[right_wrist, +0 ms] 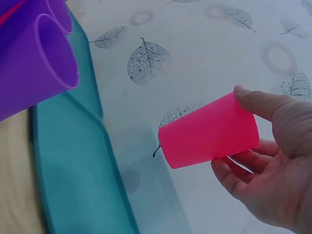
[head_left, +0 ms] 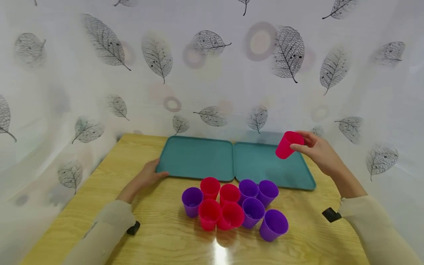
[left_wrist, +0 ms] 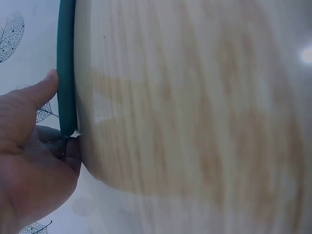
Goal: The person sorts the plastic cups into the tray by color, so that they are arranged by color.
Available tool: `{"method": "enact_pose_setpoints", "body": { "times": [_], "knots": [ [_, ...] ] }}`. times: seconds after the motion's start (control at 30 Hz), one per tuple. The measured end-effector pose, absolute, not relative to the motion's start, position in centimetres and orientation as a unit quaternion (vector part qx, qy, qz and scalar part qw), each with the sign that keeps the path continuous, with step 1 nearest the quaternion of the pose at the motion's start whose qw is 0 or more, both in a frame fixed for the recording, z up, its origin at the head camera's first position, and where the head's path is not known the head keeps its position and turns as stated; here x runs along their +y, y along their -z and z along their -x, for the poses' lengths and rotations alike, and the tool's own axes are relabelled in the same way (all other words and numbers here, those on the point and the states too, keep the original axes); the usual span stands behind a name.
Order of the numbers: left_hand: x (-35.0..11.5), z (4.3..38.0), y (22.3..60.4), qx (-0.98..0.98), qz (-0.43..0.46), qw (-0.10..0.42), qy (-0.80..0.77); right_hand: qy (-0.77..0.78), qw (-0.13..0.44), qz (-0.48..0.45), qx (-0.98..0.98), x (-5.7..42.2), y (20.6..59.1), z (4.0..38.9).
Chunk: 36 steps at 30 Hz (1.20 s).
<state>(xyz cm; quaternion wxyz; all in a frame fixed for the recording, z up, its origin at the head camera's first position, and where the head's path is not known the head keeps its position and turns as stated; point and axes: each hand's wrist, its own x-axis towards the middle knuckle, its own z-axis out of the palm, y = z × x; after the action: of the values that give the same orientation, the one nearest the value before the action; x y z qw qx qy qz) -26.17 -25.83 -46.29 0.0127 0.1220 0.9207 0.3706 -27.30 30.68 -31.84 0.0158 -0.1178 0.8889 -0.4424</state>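
My right hand (head_left: 313, 149) holds a red cup (head_left: 287, 145) over the right green tray (head_left: 261, 165), thumb on one side and fingers on the other. In the right wrist view the cup (right_wrist: 209, 134) is tipped sideways, its narrow base pointing away from the palm. At the near left corner of the left green tray (head_left: 195, 156), my left hand (head_left: 150, 173) grips the edge. The left wrist view has the thumb against the green rim (left_wrist: 67, 73) and the other fingers curled at its end.
Red cups (head_left: 209, 211) and purple cups (head_left: 274, 224) stand mouth up, grouped on the wooden table (head_left: 159, 228) in front of the trays. One purple cup (head_left: 192, 201) is at the group's left end. A leaf-patterned curtain (head_left: 212, 84) hangs behind the trays.
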Motion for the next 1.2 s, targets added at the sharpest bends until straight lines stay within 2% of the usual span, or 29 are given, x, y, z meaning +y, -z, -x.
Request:
{"method": "enact_pose_setpoints", "body": {
  "times": [0.7,0.97,1.2],
  "knots": [
    [-25.7,25.9,45.7,0.924,-0.096,0.043,-0.367,0.488,0.078,0.165,0.853,23.4,29.0,35.1],
    [-25.8,26.3,46.1,0.922,-0.097,0.032,-0.373,0.527,0.111,0.183,0.822,20.4,29.8,37.4],
    [-25.6,26.1,45.9,0.920,-0.101,0.027,-0.377,0.533,0.134,0.183,0.815,18.1,32.1,39.3]
  ]
}}
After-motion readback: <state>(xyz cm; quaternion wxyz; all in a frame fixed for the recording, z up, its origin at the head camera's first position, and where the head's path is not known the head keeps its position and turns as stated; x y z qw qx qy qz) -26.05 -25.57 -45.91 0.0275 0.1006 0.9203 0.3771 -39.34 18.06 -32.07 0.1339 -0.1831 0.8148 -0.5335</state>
